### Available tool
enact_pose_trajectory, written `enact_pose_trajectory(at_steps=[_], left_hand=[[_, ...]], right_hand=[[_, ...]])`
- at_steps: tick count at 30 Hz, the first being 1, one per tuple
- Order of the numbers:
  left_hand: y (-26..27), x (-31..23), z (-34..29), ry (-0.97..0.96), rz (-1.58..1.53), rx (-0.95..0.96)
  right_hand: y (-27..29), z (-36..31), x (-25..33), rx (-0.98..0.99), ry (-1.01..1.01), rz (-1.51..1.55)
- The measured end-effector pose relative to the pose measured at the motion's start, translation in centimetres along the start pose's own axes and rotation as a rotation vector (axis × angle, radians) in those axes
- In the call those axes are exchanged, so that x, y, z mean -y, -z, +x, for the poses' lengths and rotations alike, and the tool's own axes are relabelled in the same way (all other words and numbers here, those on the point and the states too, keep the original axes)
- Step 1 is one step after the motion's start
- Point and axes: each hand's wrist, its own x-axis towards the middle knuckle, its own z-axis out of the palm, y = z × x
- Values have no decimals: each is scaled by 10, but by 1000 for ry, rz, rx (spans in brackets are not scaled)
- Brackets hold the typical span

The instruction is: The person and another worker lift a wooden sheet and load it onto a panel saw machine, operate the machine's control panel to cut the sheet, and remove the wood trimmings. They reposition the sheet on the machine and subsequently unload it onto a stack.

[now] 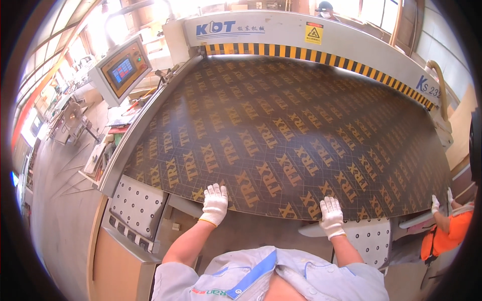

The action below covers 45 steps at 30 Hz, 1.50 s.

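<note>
A large dark brown panel (281, 150) with rows of yellow printed lettering lies flat under the beam of a panel saw (296, 32). On its near edge rests my left hand (215, 204) in a white knit glove, fingers stretched out on the top face. My right hand (331, 216), gloved the same way, lies flat on the same edge further right. Neither hand shows its fingers wrapped round the panel, though whatever is beneath the edge is hidden. Perforated grey support tables (136, 203) stick out from below the panel at both sides.
A control box with a lit screen (122, 70) hangs at the left. A black-and-yellow striped guard (321, 56) runs along the beam. At the right, a co-worker in orange (453, 228) has gloved hands by the panel. Another person (326, 10) stands behind the machine.
</note>
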Motion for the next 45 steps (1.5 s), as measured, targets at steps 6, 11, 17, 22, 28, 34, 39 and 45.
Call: enact_pose_trajectory(at_steps=[6,11,17,22,28,34,39,45], left_hand=[[1,2,5,-20,6,-42],[-5,4,8,-11,-11,-22],[-11,8,16,-2,-10,36],[-23,14,21,-7,-7,34],[-13,17,25,-7,-128,48],[-19,13,26,-72,-96,-66],[-25,14,15,-100,-161,-156],[-39,16,3,-55,-240,-227]], right_hand=[[-3,1,-2,61,-24,-21],[-2,8,4,36,-54,54],[-5,13,5,-21,-29,54],[-5,13,13,-18,-49,75],[-7,12,24,-42,-62,38],[-6,10,22,-13,-73,-32],[-16,2,24,8,-75,-65],[-28,0,26,170,-117,-152]])
